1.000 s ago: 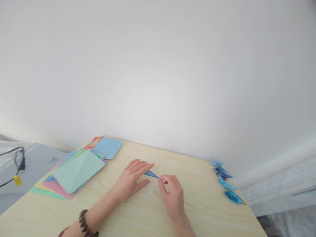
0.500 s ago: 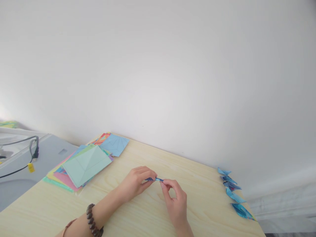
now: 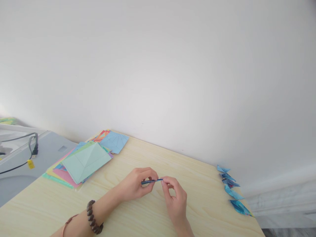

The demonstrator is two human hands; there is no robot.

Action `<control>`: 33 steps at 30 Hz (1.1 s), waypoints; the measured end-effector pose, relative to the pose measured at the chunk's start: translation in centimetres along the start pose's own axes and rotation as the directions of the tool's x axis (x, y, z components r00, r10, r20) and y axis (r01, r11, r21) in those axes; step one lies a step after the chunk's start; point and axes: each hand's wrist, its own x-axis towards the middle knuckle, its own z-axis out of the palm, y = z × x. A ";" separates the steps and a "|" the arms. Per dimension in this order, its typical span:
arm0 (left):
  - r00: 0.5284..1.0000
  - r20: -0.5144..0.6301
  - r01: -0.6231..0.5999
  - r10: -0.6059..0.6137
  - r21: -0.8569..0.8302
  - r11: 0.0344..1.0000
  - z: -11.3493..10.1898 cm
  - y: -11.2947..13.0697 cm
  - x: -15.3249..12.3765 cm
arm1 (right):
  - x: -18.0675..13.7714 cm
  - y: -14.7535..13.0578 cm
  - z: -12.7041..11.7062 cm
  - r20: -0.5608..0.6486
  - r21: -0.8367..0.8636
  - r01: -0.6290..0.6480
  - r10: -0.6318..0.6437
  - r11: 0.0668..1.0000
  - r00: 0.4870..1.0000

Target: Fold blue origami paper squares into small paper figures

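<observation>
Between my two hands is a narrow blue piece of folded paper, seen nearly edge-on just above the table. My left hand pinches it between thumb and fingers, and part of the paper shows inside that grip. At the paper's right end, my right hand pinches the tip with thumb and forefinger. Both hands are closed on the same piece, their fingertips a small gap apart. How the paper is folded underneath my fingers is hidden.
A stack of coloured paper sheets lies on the left of the wooden table, a blue creased sheet behind it. Several folded blue paper boats line the right edge. A cable rests on a grey surface at left.
The folded paper has turned more edge-on, and a longer dark strip of it shows inside my left hand's grip. My right hand keeps its pinch almost in place.
</observation>
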 end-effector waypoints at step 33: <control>0.996 0.018 0.087 -0.086 -0.035 0.996 0.4 -0.6 -0.1 | 0.0 0.1 0.0 0.032 -0.030 0.088 -0.087 0.996 0.996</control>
